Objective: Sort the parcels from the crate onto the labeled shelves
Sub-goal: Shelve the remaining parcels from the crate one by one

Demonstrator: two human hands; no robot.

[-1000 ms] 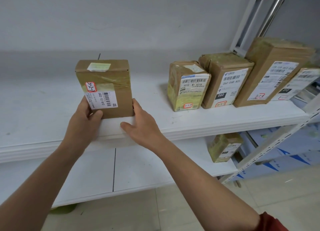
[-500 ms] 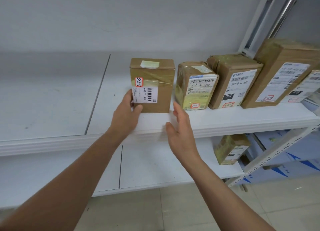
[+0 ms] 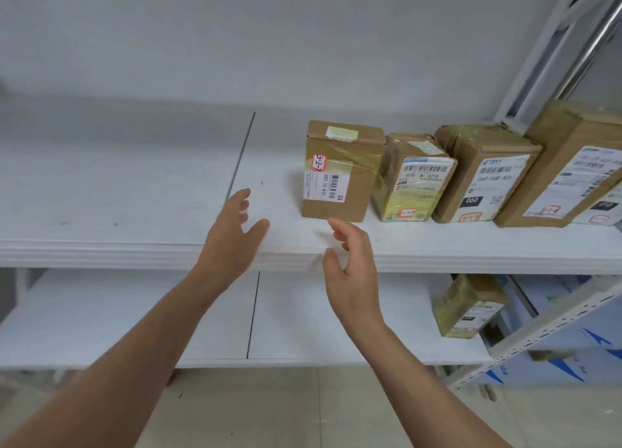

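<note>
1. Fingers (image 3: 240,200) of the left hand (image 3: 232,242) lay spread and released, holding nothing; the right hand (image 3: 353,272) hung loose and empty beside it.
2. Half a second before, the left hand gripped the parcel (image 3: 340,175); both hands had since drawn back to the near edge of the shelf (image 3: 134,249).
3. Farther back, the parcel stood upright on the shelf, just left of the yellow-taped box (image 3: 412,182).
4. That placement looked finished; another parcel from the crate, out of view, seemed next.
</note>
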